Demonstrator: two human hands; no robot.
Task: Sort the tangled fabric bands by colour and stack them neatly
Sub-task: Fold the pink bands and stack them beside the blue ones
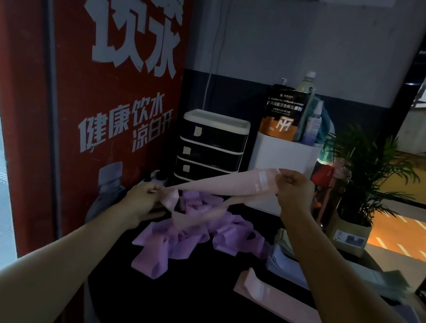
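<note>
A pale pink band (219, 183) is stretched in the air between the person's two hands, above the dark table (199, 310). The right hand (294, 190) holds the higher end, with the fingers and thumb curled and pinching the fabric near a white label printed on it. The left hand (143, 201) holds the lower end, where the band is folded into a small loop; its thumb and fingers pinch the fabric too. A loose part of the same band hangs down from the left hand and touches the heap under it.

Under the hands lies a tangled heap of purple bands (182, 235), spread on the table in many folds and loops. To the right, nearer to the person, a flat stack of pink bands (269, 300) lies on the table, partly hidden by the right forearm.

Beside this stack, further right, there is a pile of papers (288, 262). At the back of the table stands a black drawer unit (212, 147) with white frames, and next to it a white box (283, 160) that carries a dark and orange powder bag (284, 114), a bottle (306, 87) with a white cap and a spray bottle (314, 121). On the left stands a red panel (108, 78) with big white Chinese letters. On the right a green plant (369, 169) grows in a pot.
</note>
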